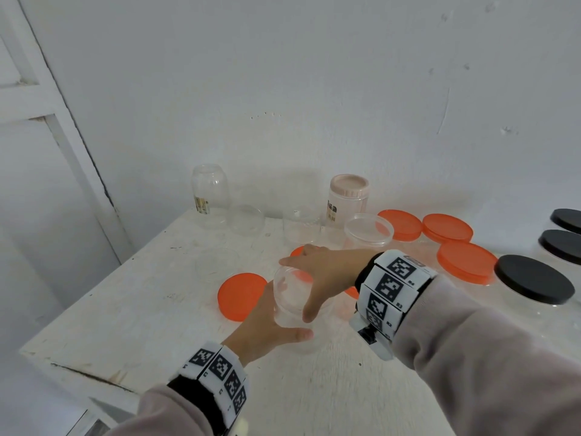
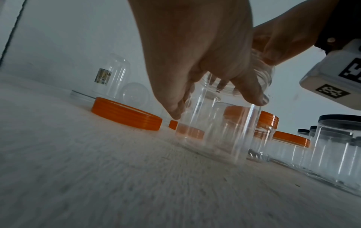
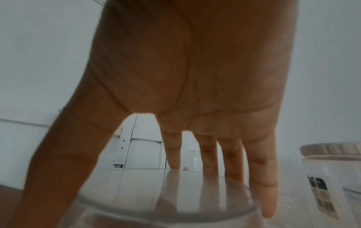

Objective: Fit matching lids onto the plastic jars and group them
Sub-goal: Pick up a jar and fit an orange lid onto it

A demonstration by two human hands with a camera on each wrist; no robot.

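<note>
Both hands [image 1: 301, 297] grip clear jar [image 1: 290, 298] | jar base blurred; 1 orange lid [image 1: 300, 272] half-hidden

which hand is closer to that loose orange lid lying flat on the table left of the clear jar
Left. The left hand grips the clear jar on the side beside the orange lid, almost touching it. The right hand grips the jar's rim from above, farther right.

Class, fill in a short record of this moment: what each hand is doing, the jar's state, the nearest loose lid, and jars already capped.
left hand: grips side of clear plastic jar
right hand: fingers spread over the jar's rim
jar state: upright on white table, no lid
nearest loose lid: flat orange round lid, left of jar
already capped: black-lidded clear jars, far right
</note>
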